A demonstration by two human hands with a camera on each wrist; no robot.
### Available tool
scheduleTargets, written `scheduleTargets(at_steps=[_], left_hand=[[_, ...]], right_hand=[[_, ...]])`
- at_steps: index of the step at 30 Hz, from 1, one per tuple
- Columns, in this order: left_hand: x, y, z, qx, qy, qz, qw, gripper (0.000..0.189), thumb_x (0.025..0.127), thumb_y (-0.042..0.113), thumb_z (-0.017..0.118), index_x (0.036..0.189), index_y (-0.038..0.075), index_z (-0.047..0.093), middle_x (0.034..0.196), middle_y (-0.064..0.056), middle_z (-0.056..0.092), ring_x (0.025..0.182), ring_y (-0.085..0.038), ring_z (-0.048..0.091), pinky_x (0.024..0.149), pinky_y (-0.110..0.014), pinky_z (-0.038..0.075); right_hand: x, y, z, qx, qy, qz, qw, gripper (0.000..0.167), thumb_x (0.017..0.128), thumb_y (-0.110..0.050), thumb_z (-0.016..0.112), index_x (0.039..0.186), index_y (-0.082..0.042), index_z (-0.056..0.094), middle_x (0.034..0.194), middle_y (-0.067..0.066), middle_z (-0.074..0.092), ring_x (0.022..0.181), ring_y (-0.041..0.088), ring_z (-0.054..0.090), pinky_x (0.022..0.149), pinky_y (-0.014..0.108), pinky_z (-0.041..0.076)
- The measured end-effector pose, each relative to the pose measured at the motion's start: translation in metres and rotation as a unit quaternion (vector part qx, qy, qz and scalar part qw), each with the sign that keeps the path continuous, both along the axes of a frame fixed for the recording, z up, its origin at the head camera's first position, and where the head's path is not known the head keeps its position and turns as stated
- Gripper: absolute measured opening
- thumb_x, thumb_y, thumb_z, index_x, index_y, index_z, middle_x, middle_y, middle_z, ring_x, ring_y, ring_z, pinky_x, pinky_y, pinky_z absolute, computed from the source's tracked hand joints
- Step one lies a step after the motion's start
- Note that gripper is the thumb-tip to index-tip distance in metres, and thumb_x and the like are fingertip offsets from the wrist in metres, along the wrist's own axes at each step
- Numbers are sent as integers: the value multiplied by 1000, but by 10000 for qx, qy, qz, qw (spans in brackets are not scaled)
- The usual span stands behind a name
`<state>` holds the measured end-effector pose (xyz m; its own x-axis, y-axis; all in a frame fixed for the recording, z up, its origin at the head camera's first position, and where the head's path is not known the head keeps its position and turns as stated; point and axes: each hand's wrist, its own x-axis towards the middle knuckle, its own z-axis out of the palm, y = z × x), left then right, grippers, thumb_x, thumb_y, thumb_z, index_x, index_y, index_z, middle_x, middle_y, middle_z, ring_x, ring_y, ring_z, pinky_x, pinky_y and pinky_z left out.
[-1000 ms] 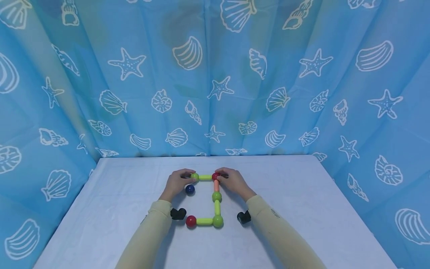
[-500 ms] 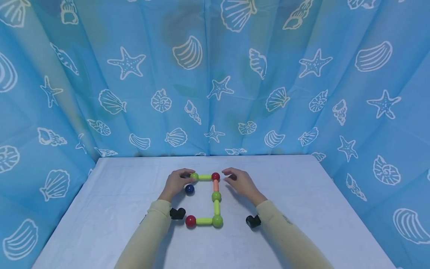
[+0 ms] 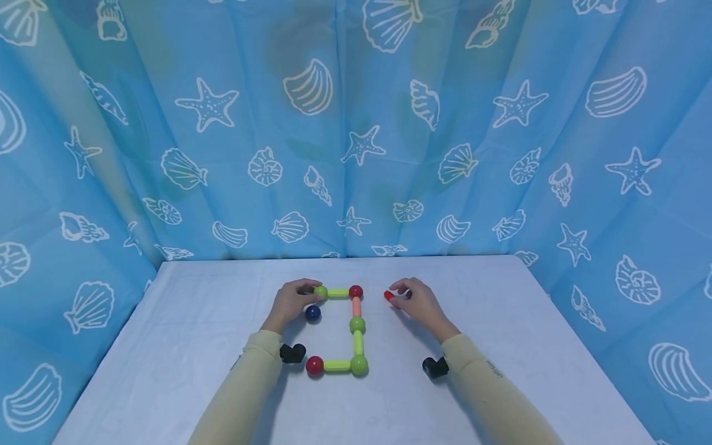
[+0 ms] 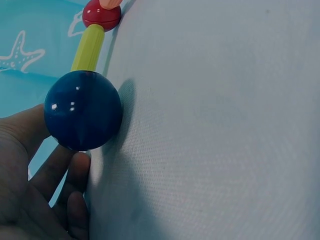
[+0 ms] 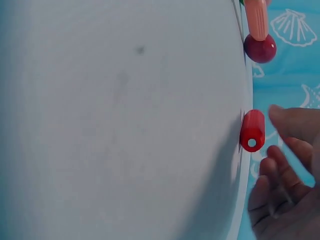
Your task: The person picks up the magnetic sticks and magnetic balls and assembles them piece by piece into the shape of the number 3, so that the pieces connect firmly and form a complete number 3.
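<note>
My left hand (image 3: 290,304) pinches the green ball (image 3: 321,292) at the back left corner of a chain of balls and rods. A yellow-green rod (image 3: 338,293) joins that ball to a red ball (image 3: 356,291). In the left wrist view a loose-looking dark blue ball (image 4: 83,110) hides the pinched one and the fingertips. My right hand (image 3: 421,305) is off to the right, around a short red rod (image 3: 388,295). In the right wrist view the red rod (image 5: 253,130) lies on the table, and the thumb and fingers stand apart from it.
From the back red ball, an orange rod (image 3: 356,307), a green ball (image 3: 357,324) and another rod (image 3: 358,343) run forward to a front green ball (image 3: 359,364). A rod then leads left to a red ball (image 3: 314,366). A shell-patterned curtain (image 3: 345,123) surrounds the white table (image 3: 473,278).
The right hand has let go of the back red ball and moved right, uncovering the red ball and reaching the red rod. My left hand keeps its pinch on the green ball.
</note>
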<state>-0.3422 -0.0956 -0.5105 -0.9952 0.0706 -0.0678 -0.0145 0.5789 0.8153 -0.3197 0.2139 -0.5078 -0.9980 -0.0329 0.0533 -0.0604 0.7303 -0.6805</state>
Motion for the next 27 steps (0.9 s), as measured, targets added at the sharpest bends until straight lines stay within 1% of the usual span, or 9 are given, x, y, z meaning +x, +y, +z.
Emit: scheduleTargets(at_steps=[5, 10, 14, 19, 22, 27], left_hand=[[0, 0, -1, -9, 32, 23, 10000, 31, 92, 21, 77, 123, 20, 73, 125, -7, 69, 121, -30, 60, 105, -52, 44], [1, 0, 1, 46, 50, -23, 10000, 32, 92, 21, 77, 123, 19, 73, 125, -7, 69, 121, -30, 60, 105, -52, 44], [2, 0, 1, 19, 68, -66, 10000, 32, 92, 21, 76, 124, 19, 72, 125, -6, 69, 120, -30, 60, 105, -52, 44], [2, -1, 1, 19, 70, -88, 9999, 33, 92, 22, 76, 125, 19, 72, 125, -6, 69, 120, -30, 60, 104, -51, 44], [1, -1, 1, 18, 87, -110, 9999, 33, 93, 21, 76, 125, 18, 72, 124, -6, 69, 119, -29, 61, 104, -51, 44], [1, 0, -1, 36, 64, -86, 9999, 32, 93, 21, 76, 124, 18, 72, 124, -6, 69, 119, -29, 61, 103, -51, 45]], right_hand=[[0, 5, -4, 192, -282, -30, 9994, 30, 86, -14, 81, 113, -16, 67, 106, 4, 63, 98, 22, 58, 84, 37, 54], [0, 6, -8, 227, -358, 18, 9991, 26, 87, -11, 79, 111, -17, 68, 102, 2, 64, 96, 21, 59, 84, 38, 55], [3, 5, -7, 257, -437, 67, 9987, 23, 87, -9, 79, 106, -19, 70, 101, 0, 64, 95, 20, 59, 85, 37, 54], [11, 2, -2, 289, -638, 219, 9973, 20, 86, -10, 80, 100, -21, 70, 98, -1, 64, 92, 19, 57, 82, 37, 53], [17, 0, 1, 318, -741, 324, 9962, 20, 85, -11, 82, 98, -21, 70, 97, -1, 63, 91, 19, 57, 80, 35, 54], [28, -1, 1, 300, -881, 512, 9943, 22, 83, -11, 84, 97, -21, 70, 95, -3, 64, 89, 18, 57, 78, 33, 54]])
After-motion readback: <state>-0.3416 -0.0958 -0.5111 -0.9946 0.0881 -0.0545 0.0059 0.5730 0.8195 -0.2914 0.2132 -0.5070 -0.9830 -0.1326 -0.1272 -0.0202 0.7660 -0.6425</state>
